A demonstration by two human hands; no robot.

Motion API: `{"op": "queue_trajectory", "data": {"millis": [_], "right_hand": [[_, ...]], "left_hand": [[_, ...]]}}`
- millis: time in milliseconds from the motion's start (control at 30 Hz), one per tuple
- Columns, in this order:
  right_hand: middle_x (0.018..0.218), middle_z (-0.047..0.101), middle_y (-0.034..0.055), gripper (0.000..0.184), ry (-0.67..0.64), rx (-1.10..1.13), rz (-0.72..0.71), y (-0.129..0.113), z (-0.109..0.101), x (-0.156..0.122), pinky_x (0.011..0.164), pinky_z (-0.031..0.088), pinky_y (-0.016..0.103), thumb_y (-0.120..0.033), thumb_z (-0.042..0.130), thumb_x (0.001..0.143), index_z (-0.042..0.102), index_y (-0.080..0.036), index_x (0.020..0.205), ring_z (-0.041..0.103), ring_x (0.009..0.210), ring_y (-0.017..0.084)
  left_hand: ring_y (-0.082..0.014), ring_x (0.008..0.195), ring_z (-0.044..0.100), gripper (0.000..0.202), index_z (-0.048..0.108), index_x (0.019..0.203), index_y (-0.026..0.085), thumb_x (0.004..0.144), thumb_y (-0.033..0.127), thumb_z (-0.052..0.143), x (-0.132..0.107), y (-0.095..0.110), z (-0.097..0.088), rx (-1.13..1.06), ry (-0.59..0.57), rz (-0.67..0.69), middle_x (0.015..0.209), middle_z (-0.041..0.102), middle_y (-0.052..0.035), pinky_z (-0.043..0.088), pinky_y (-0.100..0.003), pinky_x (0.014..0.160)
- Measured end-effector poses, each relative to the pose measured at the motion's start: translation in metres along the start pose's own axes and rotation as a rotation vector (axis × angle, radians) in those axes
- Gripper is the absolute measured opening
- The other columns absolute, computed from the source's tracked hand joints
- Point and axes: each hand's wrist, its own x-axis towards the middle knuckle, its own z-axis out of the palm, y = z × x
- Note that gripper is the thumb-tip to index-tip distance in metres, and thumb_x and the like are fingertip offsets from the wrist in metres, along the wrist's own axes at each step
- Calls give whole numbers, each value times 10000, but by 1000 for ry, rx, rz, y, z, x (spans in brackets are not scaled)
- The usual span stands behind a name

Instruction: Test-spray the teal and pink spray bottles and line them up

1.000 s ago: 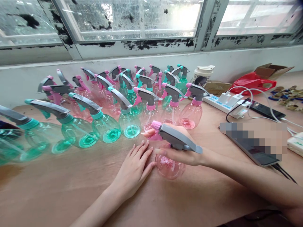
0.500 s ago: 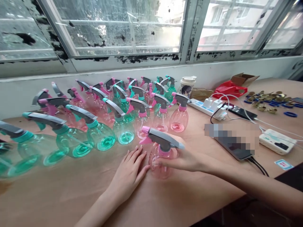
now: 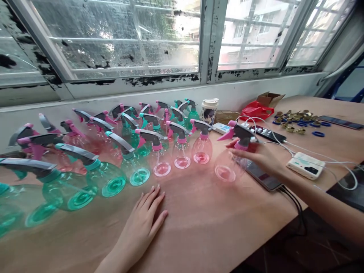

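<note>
My right hand (image 3: pixel 256 155) is closed around a pink spray bottle (image 3: pixel 226 167) just under its grey trigger head, at the right end of the front row. The bottle is clear pink and slightly tilted; motion blurs it a little. Flat on the brown tabletop (image 3: pixel 193 223) rests my left hand (image 3: pixel 145 218), fingers stretched out and holding nothing. Beyond its fingertips stand a green spray bottle (image 3: pixel 139 172) and a pink spray bottle (image 3: pixel 161 163). Another pink bottle (image 3: pixel 201 149) is the closest one left of the held bottle.
Several more green and pink spray bottles crowd the left side below the window. At the back are a paper cup (image 3: pixel 209 112) and a red plastic bag (image 3: pixel 257 110). Phones, white cables and a white box (image 3: pixel 305 165) lie to the right, with brass fittings (image 3: pixel 295 118) behind them.
My right hand has carried the pink spray bottle rightward and away from me, to the end of the front row. My left hand stays flat on the table. The camera view has turned right.
</note>
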Motion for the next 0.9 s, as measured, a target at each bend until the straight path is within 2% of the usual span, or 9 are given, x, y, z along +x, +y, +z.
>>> {"op": "queue_trajectory", "data": {"millis": [67, 167, 267, 400, 567, 900], "right_hand": [[1021, 727, 81, 343, 35, 1, -15, 8, -11, 19, 937, 468, 405, -446, 763, 750, 712, -183, 963, 642, 1033, 285], [913, 726, 51, 305, 133, 39, -64, 18, -17, 46, 889, 480, 378, -442, 786, 705, 706, -182, 842, 656, 938, 254], [840, 720, 40, 310, 177, 53, -61, 29, -13, 68, 815, 509, 373, -454, 792, 674, 683, -181, 774, 665, 850, 239], [886, 734, 54, 299, 168, 78, -71, 44, -3, 86, 838, 525, 390, -431, 784, 673, 697, -186, 822, 677, 890, 251], [952, 750, 74, 296, 100, 75, -82, 53, 7, 96, 875, 532, 434, -399, 780, 672, 719, -182, 864, 687, 943, 278], [1077, 748, 106, 331, 84, 29, -112, 59, 14, 95, 942, 512, 499, -398, 739, 732, 715, -180, 979, 675, 1066, 318]], "left_hand": [[-296, 1378, 408, 459, 486, 1393, 193, 1028, 454, 392, 0, -1, 0, -1, 10, 8, 1476, 471, -121, 357, -542, 1103], [-302, 1367, 424, 457, 478, 1400, 203, 1024, 450, 402, -1, -3, 1, 9, 31, 14, 1477, 473, -110, 373, -537, 1094], [-306, 1354, 442, 450, 472, 1406, 211, 1025, 438, 394, -2, -5, 2, 27, 44, 19, 1472, 480, -98, 400, -535, 1077], [-313, 1343, 457, 446, 449, 1415, 217, 1025, 427, 391, -3, -6, 2, 54, 50, 30, 1485, 461, -105, 436, -555, 1039], [-304, 1351, 448, 458, 392, 1443, 235, 1025, 423, 392, -2, -6, 1, 79, 50, 54, 1486, 459, -104, 443, -557, 1031], [-302, 1334, 471, 517, 289, 1509, 286, 1019, 424, 385, -5, -7, 1, 126, 54, 44, 1504, 438, -67, 490, -548, 984]]}}
